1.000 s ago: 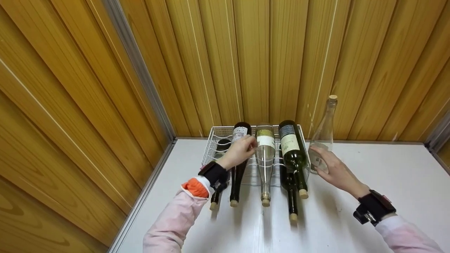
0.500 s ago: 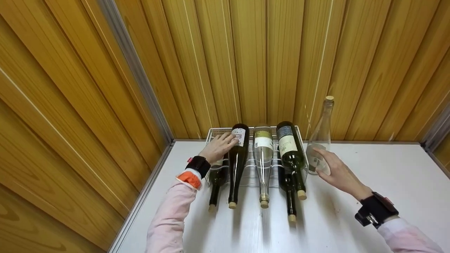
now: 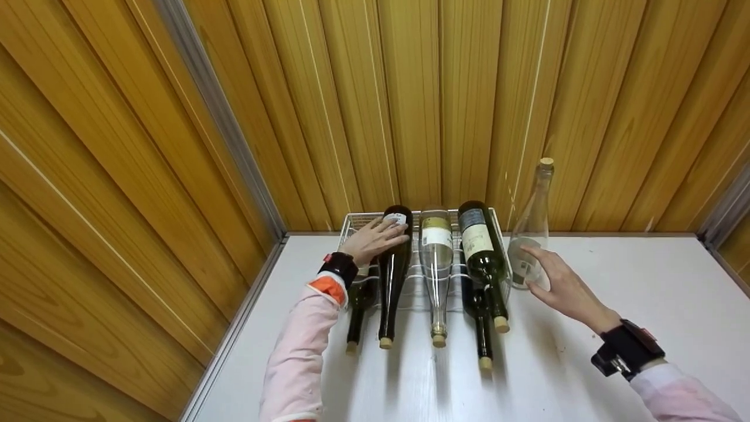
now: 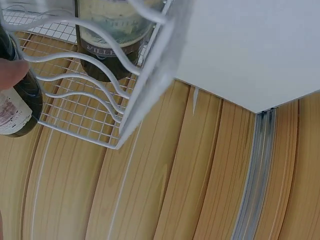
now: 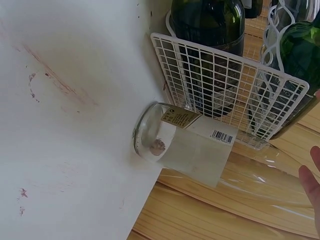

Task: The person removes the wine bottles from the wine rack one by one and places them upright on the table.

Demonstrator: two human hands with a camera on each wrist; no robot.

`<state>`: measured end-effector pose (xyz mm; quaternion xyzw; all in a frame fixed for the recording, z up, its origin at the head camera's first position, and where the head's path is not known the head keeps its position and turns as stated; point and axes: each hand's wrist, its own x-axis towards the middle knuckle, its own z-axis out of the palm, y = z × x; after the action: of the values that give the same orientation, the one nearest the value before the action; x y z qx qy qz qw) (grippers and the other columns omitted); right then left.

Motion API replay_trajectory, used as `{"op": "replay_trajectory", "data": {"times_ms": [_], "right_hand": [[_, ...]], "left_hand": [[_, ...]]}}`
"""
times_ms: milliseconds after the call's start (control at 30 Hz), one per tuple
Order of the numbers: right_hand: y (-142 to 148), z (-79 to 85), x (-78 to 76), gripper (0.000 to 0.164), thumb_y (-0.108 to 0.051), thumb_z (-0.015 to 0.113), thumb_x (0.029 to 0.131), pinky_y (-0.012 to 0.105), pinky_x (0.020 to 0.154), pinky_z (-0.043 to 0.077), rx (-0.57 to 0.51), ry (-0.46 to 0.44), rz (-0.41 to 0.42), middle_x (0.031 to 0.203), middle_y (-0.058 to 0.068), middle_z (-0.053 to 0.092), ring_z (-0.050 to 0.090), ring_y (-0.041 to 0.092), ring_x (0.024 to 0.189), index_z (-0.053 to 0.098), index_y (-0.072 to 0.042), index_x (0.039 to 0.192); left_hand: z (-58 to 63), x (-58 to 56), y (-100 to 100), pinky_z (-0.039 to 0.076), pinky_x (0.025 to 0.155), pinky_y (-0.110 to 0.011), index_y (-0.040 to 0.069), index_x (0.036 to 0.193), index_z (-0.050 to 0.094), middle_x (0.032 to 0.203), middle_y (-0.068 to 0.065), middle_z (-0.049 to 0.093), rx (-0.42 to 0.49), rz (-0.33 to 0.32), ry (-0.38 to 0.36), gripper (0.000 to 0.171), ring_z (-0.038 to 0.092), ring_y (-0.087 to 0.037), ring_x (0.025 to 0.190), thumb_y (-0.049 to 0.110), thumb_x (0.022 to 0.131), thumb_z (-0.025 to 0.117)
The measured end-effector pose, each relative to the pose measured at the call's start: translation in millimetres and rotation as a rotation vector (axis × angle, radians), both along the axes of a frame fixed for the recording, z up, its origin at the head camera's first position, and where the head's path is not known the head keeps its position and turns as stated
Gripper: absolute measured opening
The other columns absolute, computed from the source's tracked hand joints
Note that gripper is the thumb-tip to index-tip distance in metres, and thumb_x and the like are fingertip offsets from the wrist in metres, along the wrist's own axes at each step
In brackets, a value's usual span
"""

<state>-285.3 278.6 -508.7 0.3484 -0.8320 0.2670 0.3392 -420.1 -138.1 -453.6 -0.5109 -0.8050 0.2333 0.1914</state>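
In the head view, my left hand (image 3: 372,240) lies with outstretched fingers across the upper part of a dark wine bottle (image 3: 396,275), partly covering its label. This corked bottle slopes neck-down on a white wire rack (image 3: 417,287). From the left wrist, a fingertip (image 4: 11,73) overlaps the dark glass. To the right of the rack a clear corked bottle (image 3: 533,217) stands upright. My right hand (image 3: 562,287) is beside it, fingers spread and loosely bent. The right wrist view shows those fingers (image 5: 311,181) away from the clear bottle's labelled body (image 5: 200,145).
The rack also bears a clear bottle (image 3: 437,264), a green bottle (image 3: 481,252) and lower dark bottles, such as one on the left (image 3: 358,310). Corked necks project over the white table (image 3: 633,281). Wood-panelled walls (image 3: 410,105) rise behind and to the left.
My left hand has moved left from near the clear bottle's label, then slightly right, its fingers now laid over the dark bottle. The right hand has barely moved.
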Motion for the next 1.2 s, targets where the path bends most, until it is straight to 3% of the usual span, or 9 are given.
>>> {"op": "replay_trajectory", "data": {"times_ms": [133,367,600,867,1067,1133,1200], "right_hand": [[-1,-0.5,1.4,0.07,0.012,0.076,0.069,0.008,0.112,0.02,0.0,0.006,-0.002,0.123,0.034,0.058,0.053,0.043,0.109,0.05,0.015,0.134],[-1,-2.0,5.3,0.071,0.012,0.077,0.069,0.007,0.112,0.02,0.003,0.007,-0.001,0.125,0.034,0.057,0.051,0.041,0.111,0.05,0.015,0.134],[-3,-3.1,9.4,0.073,0.015,0.077,0.067,0.006,0.111,0.02,-0.007,-0.003,-0.017,0.125,0.032,0.058,0.052,0.039,0.112,0.05,0.014,0.135],[-4,0.8,9.2,0.073,0.015,0.076,0.068,0.008,0.112,0.02,-0.019,-0.006,-0.02,0.127,0.032,0.057,0.052,0.041,0.113,0.049,0.014,0.135],[-1,0.1,11.6,0.072,0.016,0.078,0.068,0.007,0.112,0.02,-0.02,-0.012,-0.032,0.125,0.033,0.057,0.05,0.038,0.115,0.051,0.014,0.134],[0,-0.3,12.2,0.054,0.0,0.075,0.086,0.007,0.112,0.02,-0.025,-0.008,-0.039,0.124,0.034,0.057,0.05,0.037,0.116,0.051,0.015,0.133],[1,0.2,12.6,0.053,-0.001,0.074,0.088,0.007,0.112,0.02,-0.029,-0.006,-0.041,0.124,0.033,0.057,0.05,0.036,0.116,0.051,0.015,0.133]], "left_hand": [[1.1,-2.8,2,0.038,0.114,-0.049,0.016,0.149,0.048,0.157,-0.008,0.045,0.002,-0.04,-0.041,0.075,0.042,-0.03,0.143,-0.002,0.08,0.073],[-3.0,-2.2,2,0.036,0.114,-0.055,0.02,0.144,0.054,0.157,-0.01,0.045,0.076,-0.052,-0.208,0.076,0.039,-0.033,0.145,0.011,0.075,0.085],[-5.4,-1.2,1,0.036,0.115,-0.05,0.021,0.141,0.057,0.155,-0.011,0.047,0.088,-0.072,-0.186,0.077,0.041,-0.034,0.144,0.014,0.071,0.088],[-7.8,-1.3,0,0.04,0.113,-0.047,0.021,0.14,0.059,0.153,-0.011,0.049,0.141,-0.086,-0.187,0.071,0.043,-0.034,0.142,0.006,0.075,0.082],[-7.2,2.4,-4,0.039,0.114,-0.048,0.019,0.14,0.059,0.152,-0.013,0.05,0.163,-0.081,-0.205,0.072,0.044,-0.035,0.141,0.009,0.074,0.084],[-5.8,5.0,-4,0.038,0.114,-0.049,0.018,0.141,0.059,0.151,-0.014,0.05,0.172,-0.077,-0.206,0.075,0.045,-0.036,0.14,0.015,0.072,0.088],[-4.6,7.0,-3,0.037,0.115,-0.049,0.017,0.141,0.058,0.151,-0.015,0.05,0.185,-0.068,-0.206,0.081,0.045,-0.037,0.139,0.022,0.067,0.092]]}}
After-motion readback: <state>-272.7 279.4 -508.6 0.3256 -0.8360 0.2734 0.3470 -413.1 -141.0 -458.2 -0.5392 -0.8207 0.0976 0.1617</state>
